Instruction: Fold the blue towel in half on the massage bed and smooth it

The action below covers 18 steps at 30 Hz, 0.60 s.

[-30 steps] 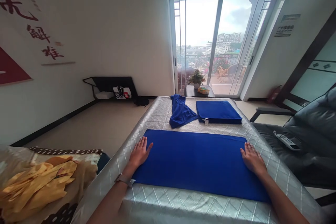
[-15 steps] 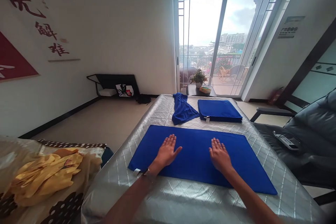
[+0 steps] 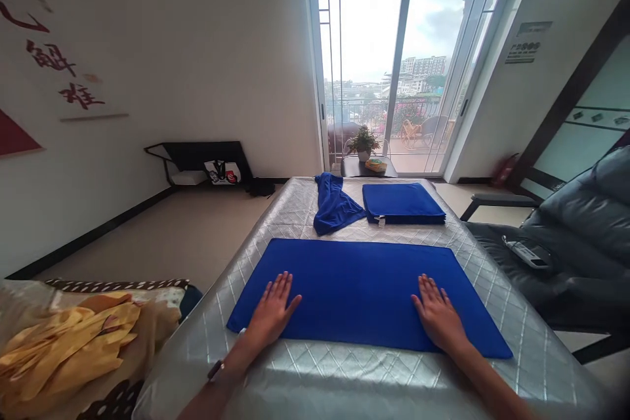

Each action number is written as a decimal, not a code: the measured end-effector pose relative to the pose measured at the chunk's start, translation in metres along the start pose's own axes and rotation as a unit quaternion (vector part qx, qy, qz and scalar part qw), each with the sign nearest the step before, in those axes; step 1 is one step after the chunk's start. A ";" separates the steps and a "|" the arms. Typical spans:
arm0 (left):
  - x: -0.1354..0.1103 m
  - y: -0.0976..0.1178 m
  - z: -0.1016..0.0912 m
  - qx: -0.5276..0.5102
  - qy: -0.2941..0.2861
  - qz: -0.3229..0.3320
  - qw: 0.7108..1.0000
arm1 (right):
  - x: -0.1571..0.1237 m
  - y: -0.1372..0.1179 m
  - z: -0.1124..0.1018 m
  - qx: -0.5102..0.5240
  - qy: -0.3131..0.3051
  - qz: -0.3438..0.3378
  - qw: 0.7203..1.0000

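Observation:
A blue towel point(image 3: 352, 289) lies spread out, smooth and flat, on the silver quilted table cover point(image 3: 339, 380). On its left part rests my left hand point(image 3: 272, 312), palm down with the fingers stretched out. My right hand point(image 3: 439, 315) lies flat on the towel's right part, fingers extended. Neither hand holds anything. Beyond the towel, a stack of folded blue towels point(image 3: 403, 202) sits at the far right of the table. Left of that stack is a crumpled blue towel point(image 3: 335, 207).
Yellow cloths point(image 3: 69, 341) are heaped on a covered surface at the lower left. A dark armchair point(image 3: 571, 249) with a remote-like device point(image 3: 526, 252) on it stands to the right. Behind the table, a small stand holds a potted plant point(image 3: 364, 144).
My hands have slid apart over the towel, the left one to the left and the right one to the right, both slightly nearer me. The view has turned a little to the right.

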State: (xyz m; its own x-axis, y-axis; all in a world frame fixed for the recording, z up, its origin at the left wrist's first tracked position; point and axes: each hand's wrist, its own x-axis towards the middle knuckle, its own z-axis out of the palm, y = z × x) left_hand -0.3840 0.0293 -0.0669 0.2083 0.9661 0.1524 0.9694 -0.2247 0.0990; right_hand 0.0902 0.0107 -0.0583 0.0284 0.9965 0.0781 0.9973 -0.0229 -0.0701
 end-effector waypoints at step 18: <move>0.000 0.000 -0.017 -0.008 0.019 -0.073 0.997 | -0.016 -0.008 -0.027 0.009 0.067 0.027 0.997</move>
State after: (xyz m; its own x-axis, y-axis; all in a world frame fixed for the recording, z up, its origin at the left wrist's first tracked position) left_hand -0.3866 0.0274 -0.0500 0.0596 0.9832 0.1726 0.9867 -0.0842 0.1390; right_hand 0.0832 -0.0076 -0.0325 0.0919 0.9742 0.2060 0.9927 -0.0733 -0.0961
